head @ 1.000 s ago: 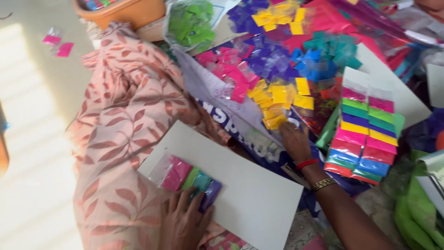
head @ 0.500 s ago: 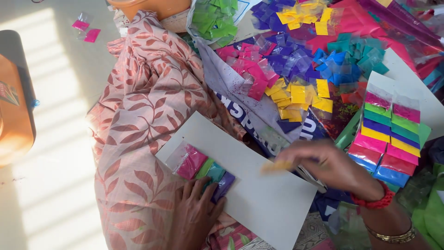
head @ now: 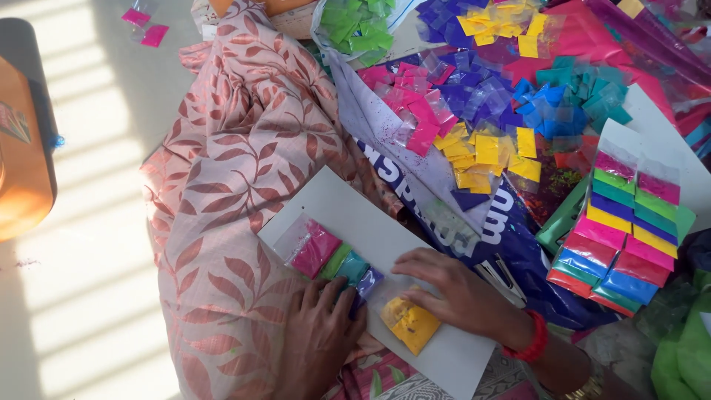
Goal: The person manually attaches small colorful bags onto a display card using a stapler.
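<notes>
yellow packet point(head: 412, 324) newly laid under right hand point(head: 452, 292) fingers, flat, five packets on card point(head: 348, 215), left hand point(head: 320, 333) flat

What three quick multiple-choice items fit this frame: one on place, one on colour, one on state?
1. Where does the yellow packet lie?
A. on the white card
B. on the orange tray
C. on the bare floor

2. What colour is the packet at the far end of the row on the white card, away from the yellow one?
A. black
B. pink
C. orange

3. How does the right hand stand?
A. raised clear of the card
B. closed round a stapler
C. fingers pressed on the yellow packet

Key: 1 A, it lies on the card's near end. 2 B, the pink packet opens the row. 3 C, the fingers rest on the packet's top edge, while the left hand steadies the row.
</notes>
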